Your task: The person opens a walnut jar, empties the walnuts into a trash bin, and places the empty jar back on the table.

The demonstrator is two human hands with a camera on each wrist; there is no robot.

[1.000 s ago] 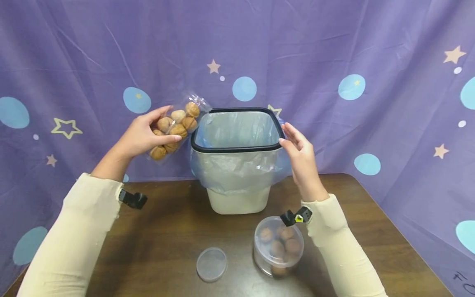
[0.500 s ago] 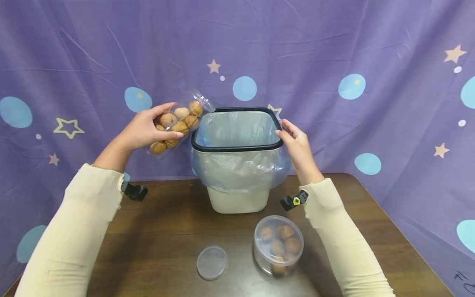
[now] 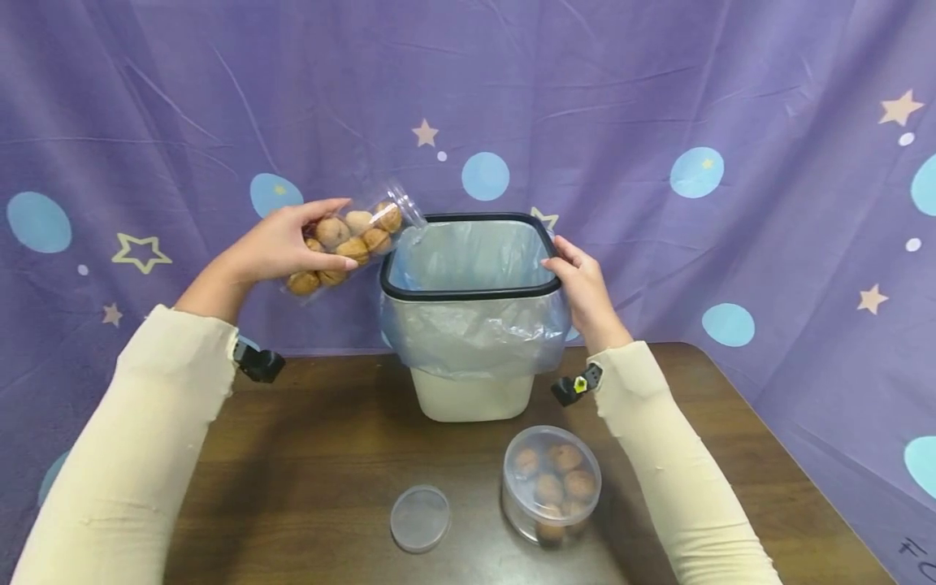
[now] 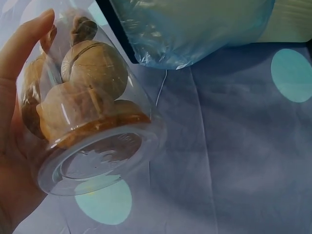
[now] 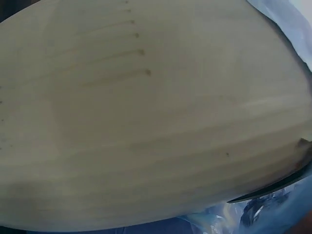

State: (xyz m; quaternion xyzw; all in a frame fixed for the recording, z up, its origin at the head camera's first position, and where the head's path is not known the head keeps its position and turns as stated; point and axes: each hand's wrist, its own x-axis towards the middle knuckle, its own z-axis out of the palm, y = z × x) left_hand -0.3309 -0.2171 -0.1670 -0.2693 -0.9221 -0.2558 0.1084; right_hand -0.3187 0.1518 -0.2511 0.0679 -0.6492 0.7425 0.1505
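My left hand point(image 3: 281, 244) grips a clear plastic jar point(image 3: 405, 203) of walnuts, tilted so its mouth is higher and reaches the left rim of the trash can. Several walnuts point(image 3: 353, 250) are inside it, and in the left wrist view its round base point(image 4: 102, 161) faces the camera. The white trash can point(image 3: 471, 398) has a black rim point(image 3: 471, 295) over a bluish plastic liner point(image 3: 468, 329). At the rim's right side my right hand point(image 3: 587, 292) pinches the edge, thumb inside and fingers outside. A pale surface of the can point(image 5: 146, 122) fills most of the right wrist view.
A lidded round clear container point(image 3: 514, 510) of walnuts stands on the wooden table point(image 3: 314, 471), front right. Left of it lies a small translucent round lid point(image 3: 420, 518). Close behind the can hangs a purple patterned curtain point(image 3: 585, 89).
My left hand has raised and tipped the jar slightly, bringing its mouth a little farther right over the can's rim. My right hand has shifted up along the rim.
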